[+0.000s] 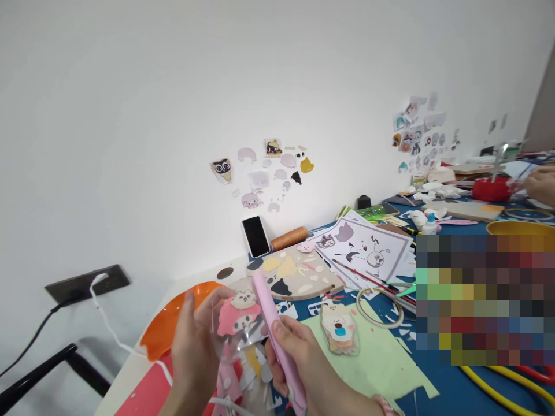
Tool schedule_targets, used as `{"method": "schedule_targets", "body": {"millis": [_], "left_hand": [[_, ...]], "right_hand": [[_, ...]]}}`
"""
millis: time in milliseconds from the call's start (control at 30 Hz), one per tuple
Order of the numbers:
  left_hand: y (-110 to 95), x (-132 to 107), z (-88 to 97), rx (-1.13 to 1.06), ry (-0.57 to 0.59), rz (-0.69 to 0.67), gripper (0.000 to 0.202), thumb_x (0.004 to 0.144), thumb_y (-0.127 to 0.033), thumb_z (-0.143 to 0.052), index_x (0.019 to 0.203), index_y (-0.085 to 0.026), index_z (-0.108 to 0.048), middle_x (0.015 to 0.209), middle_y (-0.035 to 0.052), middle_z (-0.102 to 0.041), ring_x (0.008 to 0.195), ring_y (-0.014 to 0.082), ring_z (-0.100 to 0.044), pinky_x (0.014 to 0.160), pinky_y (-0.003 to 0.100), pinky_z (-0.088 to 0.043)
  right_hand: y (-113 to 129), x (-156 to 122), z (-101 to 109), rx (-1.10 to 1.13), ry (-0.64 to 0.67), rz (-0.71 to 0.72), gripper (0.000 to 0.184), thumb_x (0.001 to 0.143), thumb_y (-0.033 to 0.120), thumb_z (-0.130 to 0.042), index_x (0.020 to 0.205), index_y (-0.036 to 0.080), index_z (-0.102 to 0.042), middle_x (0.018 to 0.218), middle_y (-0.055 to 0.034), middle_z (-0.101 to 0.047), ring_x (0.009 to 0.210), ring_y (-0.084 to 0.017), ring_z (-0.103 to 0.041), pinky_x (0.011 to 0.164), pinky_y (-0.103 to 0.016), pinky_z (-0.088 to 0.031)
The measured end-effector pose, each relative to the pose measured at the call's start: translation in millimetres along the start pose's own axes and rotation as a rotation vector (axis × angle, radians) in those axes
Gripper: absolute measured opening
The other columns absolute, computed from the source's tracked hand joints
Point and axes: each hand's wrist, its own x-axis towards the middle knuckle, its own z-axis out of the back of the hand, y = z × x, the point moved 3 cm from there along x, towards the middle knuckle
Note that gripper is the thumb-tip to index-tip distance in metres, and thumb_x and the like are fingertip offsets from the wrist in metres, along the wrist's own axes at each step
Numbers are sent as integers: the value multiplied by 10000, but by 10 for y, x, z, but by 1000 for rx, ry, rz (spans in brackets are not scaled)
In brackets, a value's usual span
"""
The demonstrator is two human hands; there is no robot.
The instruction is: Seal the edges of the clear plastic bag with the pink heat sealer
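My left hand (195,332) is closed on the edge of a clear plastic piece that carries a flat pink-hooded character figure (238,318). My right hand (297,349) is wrapped around a slim pink wand (269,306), which looks like a small hair straightener. It stands tilted, its upper end just right of the figure. Behind my right hand, a bear figure (339,329) in a clear case lies on a light green sheet (373,364). Below the figure, paper scraps and a pink item are partly hidden by my hands.
An orange dish (160,326) stands left of my hands. A board (318,274) with cut pieces, a phone (255,237), a thread spool (289,238) and a printed sheet (364,251) lie beyond. A white cord (113,329) runs from the wall socket (87,283). At far right is another person's hand (541,184).
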Motion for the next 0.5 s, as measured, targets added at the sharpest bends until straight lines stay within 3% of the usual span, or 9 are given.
{"method": "schedule_targets", "body": {"millis": [100, 233, 300, 367, 500], "left_hand": [[22, 93, 11, -67, -38, 68, 471, 815, -524, -426, 501, -207, -576, 580, -7, -550, 460, 134, -446, 385, 251, -335], [14, 193, -20, -65, -132, -52, 470, 835, -450, -488, 434, -209, -445, 488, -40, -438, 476, 122, -408, 493, 249, -350], [4, 220, -64, -93, -128, -126, 433, 841, -440, -501, 472, -215, -464, 494, -47, -424, 478, 125, -386, 497, 259, -330], [1, 249, -106, -122, -110, -186, 393, 849, -434, -501, 522, -216, -528, 538, -38, -470, 519, 136, -420, 534, 267, -348], [56, 339, -164, -166, -29, -215, 393, 852, -435, -491, 565, -195, -610, 701, 14, -582, 777, 182, -566, 789, 290, -417]], "right_hand": [[-21, -9, -31, 10, 35, -34, 524, 584, 643, -694, 676, 174, -479, 484, 67, -502, 299, -21, -349, 274, -155, -240], [-46, -25, -65, -10, 77, -80, 517, 602, 647, -673, 640, 175, -466, 486, 63, -499, 302, -20, -357, 275, -155, -261], [-58, -27, -68, -15, 82, -100, 516, 602, 649, -669, 650, 173, -476, 482, 65, -495, 305, -23, -359, 275, -154, -259], [-67, -25, -64, -12, 80, -107, 524, 587, 658, -670, 643, 176, -471, 468, 68, -489, 296, -25, -352, 266, -157, -245], [-73, -26, -57, -17, 89, -135, 529, 562, 657, -678, 649, 182, -463, 482, 65, -504, 293, -29, -358, 264, -161, -248]]}}
